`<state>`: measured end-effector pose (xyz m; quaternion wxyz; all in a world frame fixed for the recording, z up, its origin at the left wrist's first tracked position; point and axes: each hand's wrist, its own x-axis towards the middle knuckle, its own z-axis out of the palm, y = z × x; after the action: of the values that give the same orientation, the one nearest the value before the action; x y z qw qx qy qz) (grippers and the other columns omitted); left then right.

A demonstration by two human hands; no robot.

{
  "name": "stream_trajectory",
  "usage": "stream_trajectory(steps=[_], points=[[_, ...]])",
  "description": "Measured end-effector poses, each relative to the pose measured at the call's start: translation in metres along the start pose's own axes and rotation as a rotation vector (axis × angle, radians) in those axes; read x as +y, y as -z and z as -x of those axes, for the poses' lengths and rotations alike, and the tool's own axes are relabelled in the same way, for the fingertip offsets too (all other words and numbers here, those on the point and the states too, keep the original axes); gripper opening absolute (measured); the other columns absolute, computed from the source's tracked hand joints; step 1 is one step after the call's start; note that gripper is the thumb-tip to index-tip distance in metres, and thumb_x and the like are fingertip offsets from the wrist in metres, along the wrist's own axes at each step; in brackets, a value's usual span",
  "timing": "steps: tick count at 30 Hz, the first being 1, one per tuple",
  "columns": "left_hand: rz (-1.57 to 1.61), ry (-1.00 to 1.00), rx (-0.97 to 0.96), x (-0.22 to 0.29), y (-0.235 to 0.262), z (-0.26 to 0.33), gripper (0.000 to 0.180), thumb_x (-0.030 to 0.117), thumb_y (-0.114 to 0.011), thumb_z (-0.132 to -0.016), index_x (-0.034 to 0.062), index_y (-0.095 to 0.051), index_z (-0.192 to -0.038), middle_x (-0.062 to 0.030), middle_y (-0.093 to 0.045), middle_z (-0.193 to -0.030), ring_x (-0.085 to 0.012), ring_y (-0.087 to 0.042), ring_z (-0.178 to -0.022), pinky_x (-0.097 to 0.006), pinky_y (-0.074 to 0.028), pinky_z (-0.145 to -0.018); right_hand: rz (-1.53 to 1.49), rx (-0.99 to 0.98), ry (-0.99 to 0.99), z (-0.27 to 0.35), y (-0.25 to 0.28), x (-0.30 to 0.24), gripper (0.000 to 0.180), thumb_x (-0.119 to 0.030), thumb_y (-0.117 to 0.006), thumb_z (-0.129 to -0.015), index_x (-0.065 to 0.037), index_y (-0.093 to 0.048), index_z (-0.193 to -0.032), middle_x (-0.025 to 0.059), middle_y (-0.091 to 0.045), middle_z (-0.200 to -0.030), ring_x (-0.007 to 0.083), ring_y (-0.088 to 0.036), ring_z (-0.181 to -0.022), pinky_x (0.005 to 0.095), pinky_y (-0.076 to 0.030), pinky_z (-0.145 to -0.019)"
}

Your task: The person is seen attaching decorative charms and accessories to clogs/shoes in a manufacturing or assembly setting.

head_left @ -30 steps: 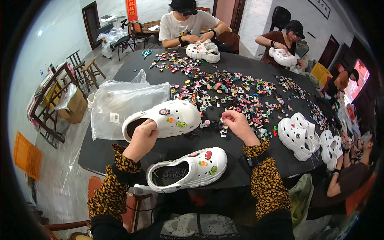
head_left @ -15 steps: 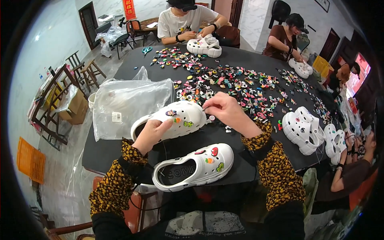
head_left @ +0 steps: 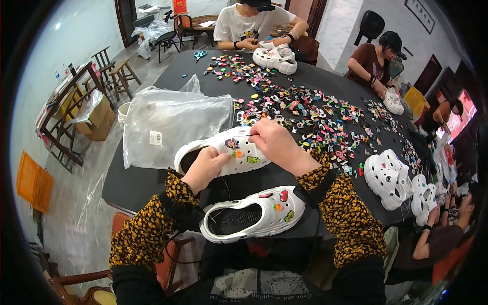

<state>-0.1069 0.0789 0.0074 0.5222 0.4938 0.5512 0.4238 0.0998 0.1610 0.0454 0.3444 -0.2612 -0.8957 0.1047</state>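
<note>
A white clog (head_left: 222,141) is tilted up above the table, and my left hand (head_left: 206,168) grips its side with the thumb on top. A dark-haired figure charm (head_left: 232,144), a carrot charm (head_left: 237,154) and a green charm (head_left: 252,159) sit on its upper. Over the clog's toe area, my right hand (head_left: 277,145) pinches a small dark thing that I cannot make out; the hand hides part of the toe. Nearer me lies a second white clog (head_left: 268,222) on the table, with red, carrot and green charms on its upper.
Loose colourful charms (head_left: 317,114) cover the middle of the black table (head_left: 168,190). A clear plastic bag (head_left: 175,127) lies at left, teal scissors (head_left: 200,54) at the far edge. White clogs (head_left: 387,178) stand at right. Other people work on clogs around the table.
My right hand has moved from the front end of the toe to over the clog's upper. My left hand keeps its grip. The whole view has shifted slightly.
</note>
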Motion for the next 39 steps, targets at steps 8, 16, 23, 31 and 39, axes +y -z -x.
stream_trajectory(steps=[8, 16, 23, 31, 39], points=[[-0.015, -0.042, -0.021, -0.003, 0.001, -0.001, 0.026, 0.016, -0.056, -0.091, -0.0063, -0.068, -0.097, -0.0008, -0.060, -0.070, -0.0062, -0.048, -0.054, -0.024, -0.038, -0.048, 0.018, -0.131, 0.140, 0.008, -0.005, 0.011, 0.010, -0.005, -0.066, -0.081, 0.000, -0.064, -0.090, 0.0153, -0.061, -0.084, 0.0320, -0.062, -0.083, 0.0373, -0.051, -0.075], [0.052, -0.022, -0.073, -0.016, 0.005, -0.008, 0.028, 0.017, -0.056, -0.091, -0.0094, -0.067, -0.094, -0.0014, -0.060, -0.069, -0.0070, -0.049, -0.054, -0.025, -0.039, -0.048, -0.154, -0.168, -0.161, -0.003, 0.002, 0.005, 0.011, -0.004, -0.060, -0.081, 0.002, -0.066, -0.089, 0.0196, -0.066, -0.088, 0.0354, -0.065, -0.085, 0.0408, -0.052, -0.078], [0.036, -0.110, -0.042, -0.012, 0.002, -0.005, 0.030, 0.018, -0.056, -0.090, -0.0103, -0.065, -0.089, -0.0009, -0.058, -0.068, -0.0090, -0.051, -0.056, -0.028, -0.042, -0.051, -0.116, -0.226, -0.154, -0.006, 0.000, -0.004, 0.011, -0.007, -0.062, -0.082, 0.002, -0.066, -0.087, 0.0189, -0.065, -0.088, 0.0352, -0.064, -0.084, 0.0408, -0.051, -0.077], [-0.091, -0.020, -0.110, -0.009, 0.010, -0.008, 0.029, 0.020, -0.057, -0.093, -0.0041, -0.066, -0.106, 0.0006, -0.063, -0.079, -0.0041, -0.050, -0.059, -0.021, -0.039, -0.050, 0.044, -0.189, 0.057, -0.002, -0.003, -0.001, 0.009, -0.007, -0.062, -0.083, 0.000, -0.067, -0.087, 0.0156, -0.061, -0.083, 0.0338, -0.061, -0.084, 0.0423, -0.050, -0.078], [-0.068, 0.004, -0.125, -0.016, 0.012, -0.012, 0.028, 0.020, -0.056, -0.094, -0.0036, -0.067, -0.104, 0.0003, -0.064, -0.080, -0.0050, -0.051, -0.059, -0.021, -0.040, -0.052, 0.257, -0.219, 0.277, 0.007, 0.004, 0.000, 0.018, -0.004, -0.063, -0.075, -0.004, -0.067, -0.093, 0.0083, -0.060, -0.088, 0.0276, -0.060, -0.088, 0.0390, -0.049, -0.076]])
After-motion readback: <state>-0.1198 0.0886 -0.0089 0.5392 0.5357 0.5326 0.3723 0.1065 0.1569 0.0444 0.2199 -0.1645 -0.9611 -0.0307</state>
